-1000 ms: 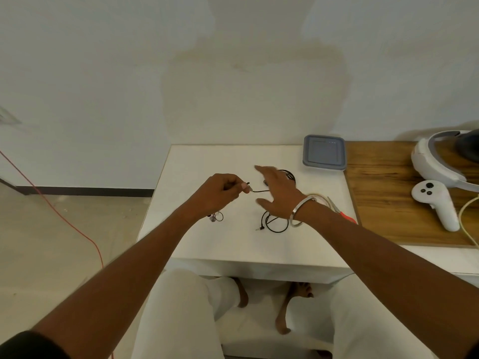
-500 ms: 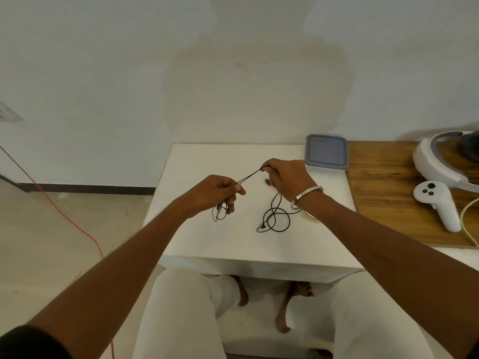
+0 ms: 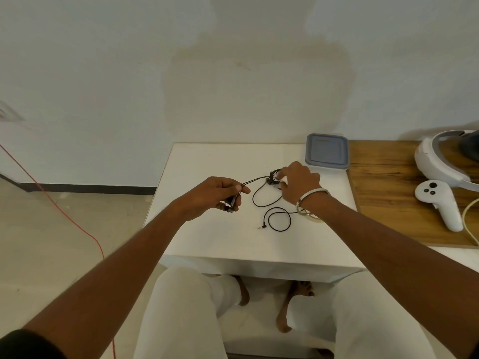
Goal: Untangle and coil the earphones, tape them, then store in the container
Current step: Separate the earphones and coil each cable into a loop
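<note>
Black wired earphones [image 3: 277, 218] lie partly looped on the white table [image 3: 233, 244], with the jack end pointing left near the front loop. My left hand [image 3: 215, 195] pinches the cable between thumb and finger, and the earbuds hang under its palm. My right hand [image 3: 298, 181] grips a tangled bit of the cable near the table's back right. A short stretch of cable runs between the two hands. The grey lidded container [image 3: 327, 152] stands at the table's far right corner. A tape roll [image 3: 312, 216] peeks out beneath my right wrist.
A wooden surface [image 3: 404, 193] adjoins the table on the right, carrying a white headset [image 3: 440, 161], a white controller [image 3: 438, 200] and a pale cable [image 3: 469, 224]. A red wire [image 3: 64, 211] trails over the floor at left. My knees and bare feet are below the table.
My right hand has moved down and forward to the tangle near the table, and the cable between the hands has slackened. The loops on the table have spread out. My left hand shifted slightly.
</note>
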The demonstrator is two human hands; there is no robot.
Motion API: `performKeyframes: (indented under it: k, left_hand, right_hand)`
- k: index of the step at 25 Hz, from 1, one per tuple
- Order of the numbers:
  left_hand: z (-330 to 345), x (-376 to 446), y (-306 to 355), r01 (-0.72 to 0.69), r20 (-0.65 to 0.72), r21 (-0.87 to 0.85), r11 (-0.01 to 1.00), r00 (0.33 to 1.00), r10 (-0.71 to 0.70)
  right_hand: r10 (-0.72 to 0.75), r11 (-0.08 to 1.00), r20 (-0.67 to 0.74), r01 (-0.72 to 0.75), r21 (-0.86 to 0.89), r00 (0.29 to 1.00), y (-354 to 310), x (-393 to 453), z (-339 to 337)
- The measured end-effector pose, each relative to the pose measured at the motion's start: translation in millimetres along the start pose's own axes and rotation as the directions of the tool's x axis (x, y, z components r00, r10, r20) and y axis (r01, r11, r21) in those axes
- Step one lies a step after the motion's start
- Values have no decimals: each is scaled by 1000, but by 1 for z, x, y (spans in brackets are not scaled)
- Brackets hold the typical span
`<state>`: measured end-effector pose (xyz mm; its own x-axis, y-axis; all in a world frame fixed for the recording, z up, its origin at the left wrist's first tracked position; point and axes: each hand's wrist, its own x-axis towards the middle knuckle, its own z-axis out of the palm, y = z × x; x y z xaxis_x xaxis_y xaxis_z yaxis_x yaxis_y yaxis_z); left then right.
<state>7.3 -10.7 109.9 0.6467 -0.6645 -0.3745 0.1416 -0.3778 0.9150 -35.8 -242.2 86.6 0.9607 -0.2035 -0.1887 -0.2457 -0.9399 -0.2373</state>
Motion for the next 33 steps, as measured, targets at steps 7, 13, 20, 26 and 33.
performKeyframes:
  k: [7, 13, 20, 26, 33]
  left_hand:
    - [9, 6, 3, -17, -83, 186, 982, 996, 33]
    - [5, 8, -4, -25, -179, 242, 970, 981, 69]
    - [1, 9, -9, 1, -372, 361, 933, 917, 143]
    - [5, 8, -2, -23, -380, 4, 1000, 925, 23]
    - [15, 11, -9, 17, -464, 265, 964, 879, 112]
  right_hand:
    - [-472, 765, 107, 346, 543, 875, -30, -13, 2]
    - [-418, 848, 55, 368, 381, 907, -28, -10, -7]
    - [-358, 845, -46, 345, 410, 933, -23, -11, -4]
    - [-344, 799, -71, 332, 501, 936, -26, -15, -6]
    - [-351, 769, -54, 321, 553, 935, -30, -16, -14]
